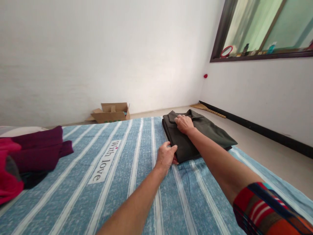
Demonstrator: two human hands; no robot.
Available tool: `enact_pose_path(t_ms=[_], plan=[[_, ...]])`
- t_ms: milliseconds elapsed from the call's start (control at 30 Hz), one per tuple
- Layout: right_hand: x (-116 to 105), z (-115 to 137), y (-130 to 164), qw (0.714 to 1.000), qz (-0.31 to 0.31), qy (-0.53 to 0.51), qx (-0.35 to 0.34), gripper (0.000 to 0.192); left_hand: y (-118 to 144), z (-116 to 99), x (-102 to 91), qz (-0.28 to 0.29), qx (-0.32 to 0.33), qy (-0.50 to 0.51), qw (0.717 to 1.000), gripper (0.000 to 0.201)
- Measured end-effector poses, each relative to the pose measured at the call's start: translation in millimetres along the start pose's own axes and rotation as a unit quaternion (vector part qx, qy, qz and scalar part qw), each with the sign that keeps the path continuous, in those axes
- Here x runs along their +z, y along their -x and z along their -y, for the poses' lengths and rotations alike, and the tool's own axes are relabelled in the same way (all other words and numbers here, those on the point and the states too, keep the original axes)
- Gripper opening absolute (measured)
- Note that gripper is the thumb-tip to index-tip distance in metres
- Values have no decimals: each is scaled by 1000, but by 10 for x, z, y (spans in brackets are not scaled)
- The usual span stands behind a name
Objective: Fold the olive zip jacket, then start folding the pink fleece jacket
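Observation:
A dark olive-grey collared shirt (207,132), folded into a flat bundle, lies on the striped blue bedspread (144,153) right of centre. My left hand (165,156) grips its near left edge, the thumb towards the top and some fingers hidden at the underside. Up by the collar, my right hand (184,123) rests on the cloth with curled fingers, pinching at the collar area. The forearm crosses over the middle of the shirt and covers part of it.
Purple clothing (41,148) and a pink garment (12,173) are heaped at the left. An opened cardboard box (111,116) stands beyond the bed by the wall. A broom (210,110) lies on the floor below the window (264,29).

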State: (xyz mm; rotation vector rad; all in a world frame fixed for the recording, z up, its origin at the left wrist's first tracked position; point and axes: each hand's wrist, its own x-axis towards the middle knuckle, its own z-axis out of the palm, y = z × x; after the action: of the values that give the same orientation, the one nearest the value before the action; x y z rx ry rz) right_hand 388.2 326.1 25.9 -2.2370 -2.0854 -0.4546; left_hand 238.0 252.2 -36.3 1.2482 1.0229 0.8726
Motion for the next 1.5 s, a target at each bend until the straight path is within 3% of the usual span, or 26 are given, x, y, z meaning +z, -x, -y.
enact_pose_path(t_ms=[400,1167,1500], plan=[[56,82,270,1000,16,-9,-8,36,-79,196,-26,-11,78,-69,995,40],[6,160,321,999,-34,-28,29,30,-93,216,-29,-12,93,-69,993,34],[-168,415,704,996,-40,-46,-60,28,-66,170,-47,-15,98,-63,993,21]])
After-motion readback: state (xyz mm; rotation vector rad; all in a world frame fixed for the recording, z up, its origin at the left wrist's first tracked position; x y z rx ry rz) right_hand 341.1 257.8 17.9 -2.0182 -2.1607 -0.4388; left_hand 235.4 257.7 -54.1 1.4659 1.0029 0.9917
